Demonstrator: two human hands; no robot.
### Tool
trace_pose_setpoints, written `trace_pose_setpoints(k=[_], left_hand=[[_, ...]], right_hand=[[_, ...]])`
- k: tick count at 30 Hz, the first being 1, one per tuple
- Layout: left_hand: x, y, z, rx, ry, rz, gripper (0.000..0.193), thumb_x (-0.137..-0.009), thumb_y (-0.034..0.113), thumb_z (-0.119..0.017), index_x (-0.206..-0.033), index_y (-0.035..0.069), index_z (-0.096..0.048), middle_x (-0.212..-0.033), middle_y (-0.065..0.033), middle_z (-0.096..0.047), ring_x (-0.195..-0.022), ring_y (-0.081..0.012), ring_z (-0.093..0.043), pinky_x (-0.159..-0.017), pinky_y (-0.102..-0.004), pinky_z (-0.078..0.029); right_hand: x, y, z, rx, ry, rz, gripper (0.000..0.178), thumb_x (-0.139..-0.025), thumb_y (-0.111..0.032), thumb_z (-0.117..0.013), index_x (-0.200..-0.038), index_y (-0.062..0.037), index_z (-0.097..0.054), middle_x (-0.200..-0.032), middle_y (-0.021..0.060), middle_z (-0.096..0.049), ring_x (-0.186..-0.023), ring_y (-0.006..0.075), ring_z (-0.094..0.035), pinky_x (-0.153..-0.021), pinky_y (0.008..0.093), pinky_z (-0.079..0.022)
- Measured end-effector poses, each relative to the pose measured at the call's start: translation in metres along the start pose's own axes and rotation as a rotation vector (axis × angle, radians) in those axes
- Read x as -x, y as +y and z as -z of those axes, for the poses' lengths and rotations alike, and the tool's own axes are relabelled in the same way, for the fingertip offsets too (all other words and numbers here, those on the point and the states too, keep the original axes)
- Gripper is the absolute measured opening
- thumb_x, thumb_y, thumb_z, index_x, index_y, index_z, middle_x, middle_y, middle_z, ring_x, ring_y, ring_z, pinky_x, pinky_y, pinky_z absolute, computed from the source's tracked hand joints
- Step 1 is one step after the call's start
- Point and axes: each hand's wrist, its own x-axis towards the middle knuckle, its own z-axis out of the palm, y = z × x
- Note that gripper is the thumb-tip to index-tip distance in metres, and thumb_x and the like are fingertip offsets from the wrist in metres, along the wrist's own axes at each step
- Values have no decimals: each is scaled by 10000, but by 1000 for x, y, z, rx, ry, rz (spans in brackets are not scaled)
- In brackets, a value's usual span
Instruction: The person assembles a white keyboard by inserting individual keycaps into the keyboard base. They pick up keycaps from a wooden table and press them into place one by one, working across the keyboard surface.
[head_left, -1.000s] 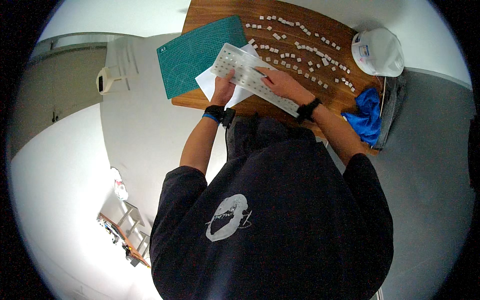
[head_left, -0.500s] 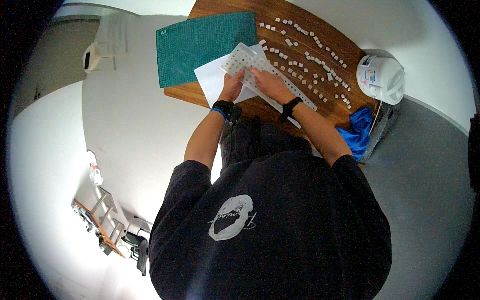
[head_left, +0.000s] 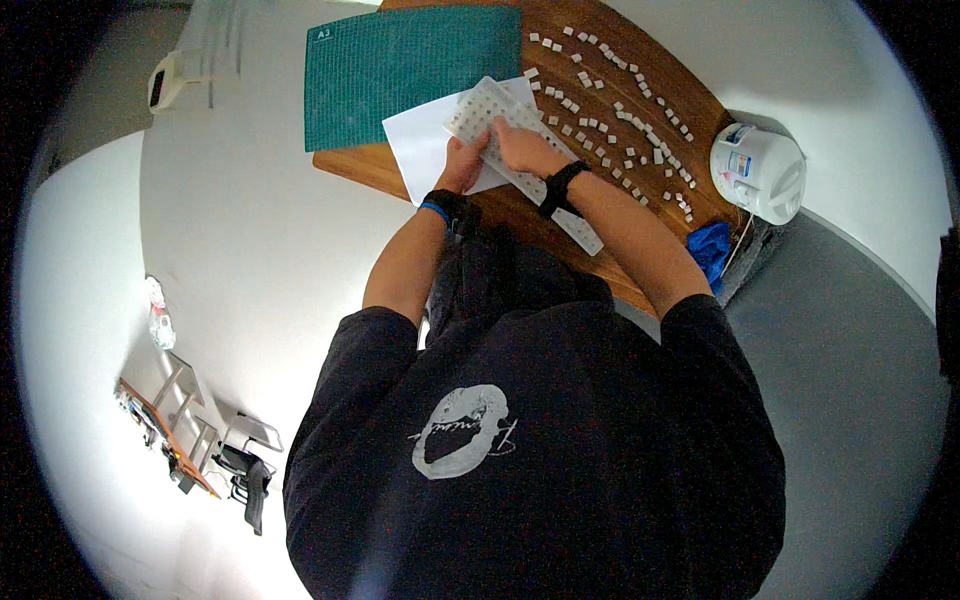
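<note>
Hands on the white keyboard frame (head_left: 520,150): our left hand (head_left: 466,163) and right hand (head_left: 520,148) press it, fingers' grip unclear, over white paper (head_left: 425,145).

Wooden table (head_left: 520,215): green mat (head_left: 400,65), paper (head_left: 425,145), keycaps (head_left: 620,100).

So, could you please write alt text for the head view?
Seen from above, a person in a black shirt rests the left hand and right hand on a white keyboard frame over white paper on a wooden table, beside scattered keycaps and a green cutting mat.
</note>
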Motion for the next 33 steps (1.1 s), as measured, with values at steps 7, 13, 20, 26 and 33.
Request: trace_pose_setpoints(k=[7, 13, 20, 26, 33], left_hand=[[-4, -3, 8, -32, -31, 31, 472, -944, 90, -649, -1375, 13, -474, -1355, -110, -573, -1213, -264, -572, -1005, -401, -487], [-4, 0, 3, -22, 23, 39, 400, -923, 65, -671, -1297, 7, -539, -1249, -102, -629, -1110, -230, -622, -944, -383, -513], [-3, 5, 2, -123, 51, 68, 352, -931, 83, -663, -1256, -14, -566, -1203, -100, -655, -1056, -220, -645, -904, -354, -530], [4, 27, -6, -283, -25, 85, 361, -943, 167, -678, -1237, -24, -590, -1197, -93, -663, -1050, -210, -647, -896, -341, -532], [31, 67, -38, -390, -82, 60, 381, -924, 226, -720, -1224, 7, -633, -1169, -88, -682, -1028, -187, -647, -893, -325, -526]], right_hand=[[-16, -1, 25, -7, -197, -17, 549, -861, -129, -495, -1340, 93, -346, -938, 356, -654, -854, 462, -674, -721, 553, -512], [-6, 9, 9, -139, -66, -23, 463, -909, -143, -482, -1311, 51, -362, -961, 332, -655, -834, 468, -665, -723, 547, -507], [37, 16, -6, -527, 30, -22, 344, -1033, -280, -384, -1239, -7, -424, -991, 288, -629, -902, 454, -641, -820, 540, -490], [95, 62, -18, -287, 164, -123, 338, -1047, -237, -368, -1264, 2, -466, -1186, 241, -594, -1108, 399, -585, -914, 509, -480], [186, 158, -104, -82, 522, -246, 309, -1065, -255, -380, -1213, 2, -466, -1125, 273, -546, -986, 441, -552, -852, 512, -445]])
